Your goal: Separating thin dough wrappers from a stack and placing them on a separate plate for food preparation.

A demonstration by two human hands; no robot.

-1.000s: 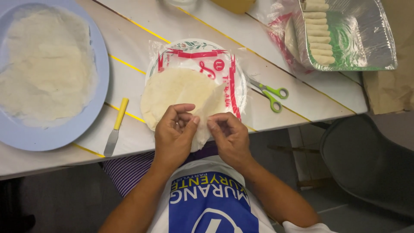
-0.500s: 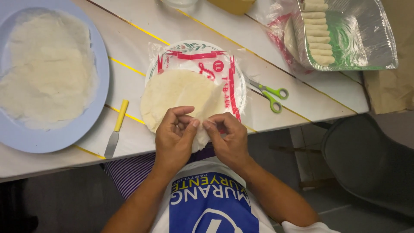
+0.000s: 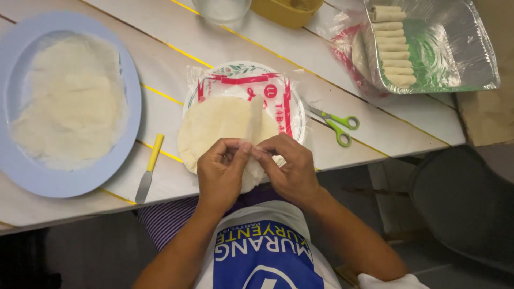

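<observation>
Both hands pinched a thin wrapper's edge, peeling it off the stack.
Left hand (image 3: 222, 174) & right hand (image 3: 286, 171), grips closed on wrapper (image 3: 254, 120); stack (image 3: 214, 128) lay on tabletop (image 3: 176, 64) w/ scissors (image 3: 337, 124) nearby.

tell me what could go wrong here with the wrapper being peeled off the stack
1. Both hands, left hand and right hand, pinch one thin wrapper at its edge; pulled unevenly, it could tear.
2. The stack overhangs the table edge toward the lap, so a tug might drag it off.
3. The knife also lies close to that edge; an elbow could knock it down.
</observation>
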